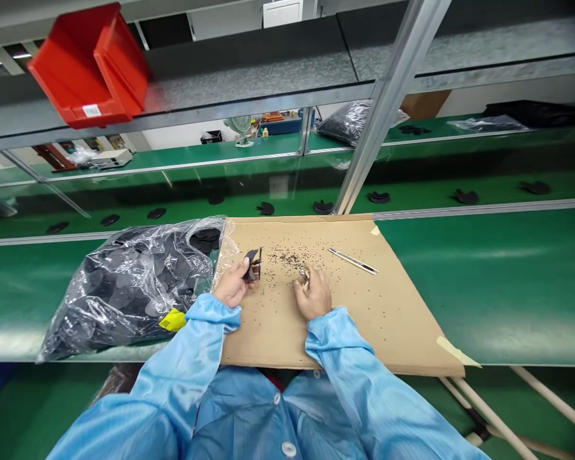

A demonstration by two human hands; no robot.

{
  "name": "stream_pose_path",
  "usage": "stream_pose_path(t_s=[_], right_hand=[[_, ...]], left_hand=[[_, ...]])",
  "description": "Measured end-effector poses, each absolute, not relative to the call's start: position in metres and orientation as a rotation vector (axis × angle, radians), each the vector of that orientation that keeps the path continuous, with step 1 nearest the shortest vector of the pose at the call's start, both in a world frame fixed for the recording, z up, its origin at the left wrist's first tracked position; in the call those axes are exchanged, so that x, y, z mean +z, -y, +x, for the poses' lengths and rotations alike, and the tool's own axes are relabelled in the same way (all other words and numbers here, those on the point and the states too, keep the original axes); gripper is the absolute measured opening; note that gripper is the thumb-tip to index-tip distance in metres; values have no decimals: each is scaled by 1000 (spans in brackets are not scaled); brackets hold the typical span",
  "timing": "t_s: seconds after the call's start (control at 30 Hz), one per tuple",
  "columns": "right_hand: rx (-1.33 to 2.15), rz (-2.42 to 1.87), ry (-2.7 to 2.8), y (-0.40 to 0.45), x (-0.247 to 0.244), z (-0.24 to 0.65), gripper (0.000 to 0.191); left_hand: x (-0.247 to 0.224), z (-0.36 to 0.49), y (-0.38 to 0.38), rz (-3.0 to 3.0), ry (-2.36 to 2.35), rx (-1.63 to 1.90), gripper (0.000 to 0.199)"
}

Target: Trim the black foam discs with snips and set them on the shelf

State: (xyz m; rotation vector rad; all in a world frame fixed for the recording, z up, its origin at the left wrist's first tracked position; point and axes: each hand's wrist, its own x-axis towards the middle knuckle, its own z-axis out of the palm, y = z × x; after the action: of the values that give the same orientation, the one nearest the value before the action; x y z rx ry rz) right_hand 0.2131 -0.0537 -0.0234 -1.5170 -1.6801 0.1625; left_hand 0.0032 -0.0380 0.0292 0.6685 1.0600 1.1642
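My left hand [233, 283] grips a dark plastic part [253, 267] with thin upright edges, held just above the cardboard sheet [287, 338]. To its right, my right hand [315, 294] is closed round a small shiny metal-looking tool [305, 276]; most of it is hidden by my fingers, so its kind is unclear. Between and beyond my hands lie many tiny black scraps [292, 259], scattered over the cardboard. A slim utility knife [353, 261] rests on the sheet to the right of my right hand, touched by neither hand.
A clear plastic bag [134, 287] full of dark round parts lies left of the cardboard. Behind it, a green conveyor belt [297, 185] carries several black parts [378, 197]. A metal post [388, 108] rises at the back, and a red bin [93, 70] sits on the upper shelf.
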Motion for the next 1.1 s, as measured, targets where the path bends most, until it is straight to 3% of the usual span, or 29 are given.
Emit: stream_pose_path(t_s=[0.13,0.27,0.4,1.1], right_hand=[[352,-1230,1898,74,-5,198,46],[603,-1148,1903,93,10,181,46],[761,-1122,1864,105,15,174,42],[269,-1022,2054,113,19,170,39]], left_hand=[[33,-6,70,546,-887,1187,32],[28,-8,87,507,-886,1241,19],[29,-8,94,409,-905,1347,24],[45,2,110,237,-958,1221,22]])
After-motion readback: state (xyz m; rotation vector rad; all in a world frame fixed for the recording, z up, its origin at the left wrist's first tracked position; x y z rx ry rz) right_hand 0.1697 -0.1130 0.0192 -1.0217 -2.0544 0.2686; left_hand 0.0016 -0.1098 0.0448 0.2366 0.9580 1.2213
